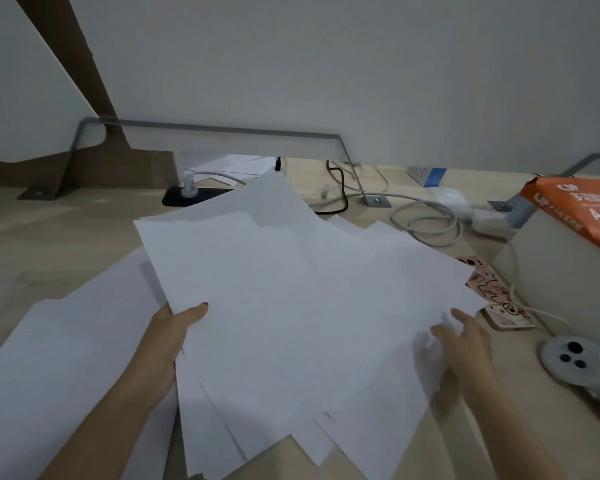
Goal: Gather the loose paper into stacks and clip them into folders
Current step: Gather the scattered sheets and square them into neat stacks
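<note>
Pale wooden desk [66, 230], lower frame: the left hand [168, 337] pinches the left edge of the fanned loose paper [291, 289], thumb on top. The right hand [465, 348] touches its right edge; blur hides any grip.

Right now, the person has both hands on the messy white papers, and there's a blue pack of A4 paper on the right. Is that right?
Not quite: the pack of A4 paper on the right is orange, not blue, as the head view shows. The rest holds: the left hand and the right hand are both on the messy white papers.
</note>
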Motion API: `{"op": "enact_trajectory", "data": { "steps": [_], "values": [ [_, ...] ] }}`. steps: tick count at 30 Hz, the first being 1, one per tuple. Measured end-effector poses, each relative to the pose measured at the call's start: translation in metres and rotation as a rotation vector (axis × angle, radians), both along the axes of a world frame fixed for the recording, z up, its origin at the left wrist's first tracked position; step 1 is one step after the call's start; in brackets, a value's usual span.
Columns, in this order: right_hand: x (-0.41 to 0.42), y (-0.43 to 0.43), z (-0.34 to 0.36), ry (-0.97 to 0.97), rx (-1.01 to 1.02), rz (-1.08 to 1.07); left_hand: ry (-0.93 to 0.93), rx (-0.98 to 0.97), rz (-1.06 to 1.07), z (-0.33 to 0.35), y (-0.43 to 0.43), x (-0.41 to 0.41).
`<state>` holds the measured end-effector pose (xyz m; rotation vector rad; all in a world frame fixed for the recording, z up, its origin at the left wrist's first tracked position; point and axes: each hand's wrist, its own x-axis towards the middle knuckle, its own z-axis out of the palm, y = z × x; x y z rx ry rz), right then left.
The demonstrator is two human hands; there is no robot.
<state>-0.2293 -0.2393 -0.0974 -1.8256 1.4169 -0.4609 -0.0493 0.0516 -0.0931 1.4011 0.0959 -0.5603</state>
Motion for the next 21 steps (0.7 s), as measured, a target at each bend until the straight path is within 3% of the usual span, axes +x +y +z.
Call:
{"op": "enact_trajectory", "data": {
  "steps": [6,8,13,18,21],
  "values": [
    [-0.018,0.000,0.001,-0.527,0.392,-0.064,-0.034,0.030,-0.020,-0.009,-0.028,-0.005],
    [-0.021,0.001,0.005,-0.634,0.410,-0.056,-0.034,0.041,-0.025,-0.013,-0.032,-0.008],
    [-0.010,0.012,0.016,-0.547,0.325,0.074,-0.056,0.071,-0.017,-0.021,-0.032,-0.006],
    [0.007,0.012,0.007,-0.256,0.161,0.155,-0.082,0.107,-0.008,-0.025,-0.034,-0.006],
    [0.009,0.011,0.006,-0.214,0.048,0.128,-0.083,0.114,-0.001,-0.025,-0.034,-0.004]
  ]
}}
